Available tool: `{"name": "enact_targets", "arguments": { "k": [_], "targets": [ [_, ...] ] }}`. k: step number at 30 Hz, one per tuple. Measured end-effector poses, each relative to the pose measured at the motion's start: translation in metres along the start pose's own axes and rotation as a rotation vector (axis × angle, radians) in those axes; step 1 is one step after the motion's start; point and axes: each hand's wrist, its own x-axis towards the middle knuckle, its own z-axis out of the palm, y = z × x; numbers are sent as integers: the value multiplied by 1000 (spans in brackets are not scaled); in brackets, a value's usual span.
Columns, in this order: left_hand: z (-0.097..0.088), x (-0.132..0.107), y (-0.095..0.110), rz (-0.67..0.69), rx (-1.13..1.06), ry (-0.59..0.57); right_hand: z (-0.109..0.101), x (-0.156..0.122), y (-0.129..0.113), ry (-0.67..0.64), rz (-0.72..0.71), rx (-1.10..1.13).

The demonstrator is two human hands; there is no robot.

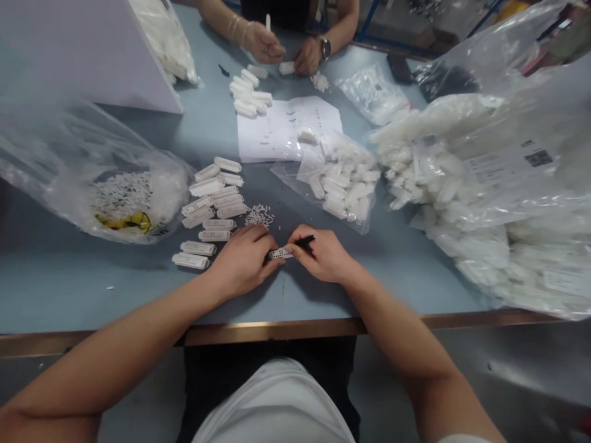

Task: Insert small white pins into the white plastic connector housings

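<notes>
White plastic connector housing (279, 253) is being grasped in the left hand (240, 263). The right hand (323, 253) is pinching a black pen (305, 242) just beside it.

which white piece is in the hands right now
The white piece pinched between the left hand and right hand; every other one lies loose on the table or in bags.

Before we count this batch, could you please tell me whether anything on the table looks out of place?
A loose heap of tiny white pieces lies directly on the blue table, just past the left hand. Beside the neatly rowed white plastic housings, it looks possibly spilled, though it may be deliberate.
</notes>
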Motion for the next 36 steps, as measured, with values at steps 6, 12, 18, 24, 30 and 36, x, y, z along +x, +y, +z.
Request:
{"name": "enact_targets", "arguments": {
  "k": [6,12,18,24,30,36],
  "targets": [
    [1,0,0,-9,10,6,-2,-2,-2,40,59,72],
    [1,0,0,-9,8,-6,0,-1,-2,25,23,50],
    [1,1,1,-20,8,-1,3,1,0,-8,1,-25],
    [1,1,1,-23,-18,-1,1,0,0,3,22,24],
    [2,0,0,-2,-8,20,-2,-1,0,40,34,86],
    [2,0,0,1,4,8,1,0,0,9,-3,34]
  ]
}}
